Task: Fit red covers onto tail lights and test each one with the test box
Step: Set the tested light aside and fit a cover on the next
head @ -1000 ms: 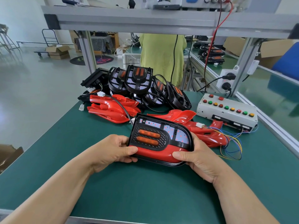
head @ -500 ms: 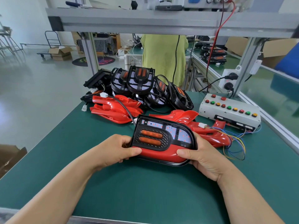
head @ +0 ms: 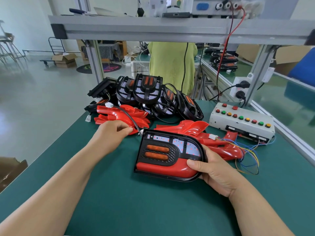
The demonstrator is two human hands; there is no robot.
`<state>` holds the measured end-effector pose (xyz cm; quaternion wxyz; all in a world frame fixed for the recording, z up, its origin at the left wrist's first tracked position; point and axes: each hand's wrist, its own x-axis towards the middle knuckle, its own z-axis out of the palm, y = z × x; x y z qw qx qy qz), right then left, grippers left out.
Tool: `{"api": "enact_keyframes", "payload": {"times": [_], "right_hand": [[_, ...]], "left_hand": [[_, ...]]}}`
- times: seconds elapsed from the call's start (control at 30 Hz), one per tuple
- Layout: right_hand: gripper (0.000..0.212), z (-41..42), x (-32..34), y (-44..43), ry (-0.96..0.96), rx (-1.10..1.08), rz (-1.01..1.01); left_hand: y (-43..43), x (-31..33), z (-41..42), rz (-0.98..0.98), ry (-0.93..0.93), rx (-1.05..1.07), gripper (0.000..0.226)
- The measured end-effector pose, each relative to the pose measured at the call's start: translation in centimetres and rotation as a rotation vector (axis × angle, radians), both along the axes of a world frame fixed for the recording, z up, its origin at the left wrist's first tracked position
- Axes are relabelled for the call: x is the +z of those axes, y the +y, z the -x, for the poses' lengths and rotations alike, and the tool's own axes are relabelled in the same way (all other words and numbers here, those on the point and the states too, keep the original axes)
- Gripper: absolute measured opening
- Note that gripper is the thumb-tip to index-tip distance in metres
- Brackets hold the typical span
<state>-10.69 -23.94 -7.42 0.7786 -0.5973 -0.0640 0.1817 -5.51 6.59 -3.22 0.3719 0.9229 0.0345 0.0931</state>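
On the green bench mat (head: 136,201), near its middle, one tail light (head: 158,150) lies face up with a red cover (head: 163,169) seated along its lower edge. The right hand (head: 216,172) grasps the unit at its rounded right end, thumb on the cover and fingers curled under the black rim. The left hand (head: 112,132) is just beside the unit's upper left corner, fingertips closed in a pinch on the black lead (head: 127,116) that runs from that corner.

Progress, as judged from the layout: the fitting step looks finished for this unit, and the test step is not yet made. The test box (head: 242,123) sits at the right rear, and its white plug (head: 213,137), on coloured wires (head: 247,155), lies apart from the held lead on a heap of loose covers (head: 221,145). No join between lead and plug is visible.

Behind, a pile of bare tail lights (head: 146,91) stands without covers, and a second heap of covers (head: 122,114) lies before it. Most of the batch therefore appears to remain.
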Motion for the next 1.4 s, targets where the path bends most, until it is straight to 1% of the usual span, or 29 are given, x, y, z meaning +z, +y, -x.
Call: {"api": "enact_keyframes", "payload": {"times": [0.1,0.2,0.33,0.43,0.53,0.63,0.7,0.8,1.0,1.13,1.23,1.4], "right_hand": [[0.067,0.1,0.1,0.1,-0.005,0.005,0.006],[0.070,0.1,0.2,0.1,-0.007,0.009,0.008],[0.067,0.3,0.2,0.1,-0.008,0.008,-0.008],[0.066,0.3,0.2,0.0,-0.016,0.016,-0.002],[0.066,0.3,0.2,0.1,-0.015,0.015,0.000],[0.070,0.3,0.2,0.1,-0.012,0.021,0.000],[0.070,0.2,0.2,0.1,-0.007,0.019,0.002],[0.070,0.2,0.2,0.1,0.002,0.013,0.000],[0.071,0.4,0.4,0.1,0.002,0.016,-0.001],[0.071,0.4,0.4,0.0,0.000,0.023,0.000],[0.071,0.3,0.3,-0.1,-0.004,0.031,0.005],[0.070,0.2,0.1,-0.1,-0.017,0.043,0.002]], "left_hand": [[-1.6,0.1,-0.8,0.048,-0.061,-0.039,0.008],[-3.5,0.5,-1.8,0.022,-0.075,-0.099,0.005],[-4.9,1.3,-3.3,-0.016,-0.059,-0.147,0.015],[-4.4,2.1,-4.0,-0.057,-0.112,-0.077,0.021],[-3.0,2.7,-4.9,-0.158,-0.212,0.087,0.026],[-1.1,2.9,-6.3,-0.272,-0.187,0.173,0.032],[-0.1,2.8,-7.3,-0.381,-0.128,0.157,0.036],[0.6,2.5,-8.2,-0.576,-0.117,0.088,0.037],[1.0,2.3,-9.4,-0.713,0.001,0.039,0.048],[0.7,2.8,-9.6,-0.718,0.005,0.066,0.045],[0.7,3.2,-9.6,-0.709,0.033,0.072,0.038],[1.3,3.0,-9.3,-0.658,0.019,-0.005,0.033]]}}
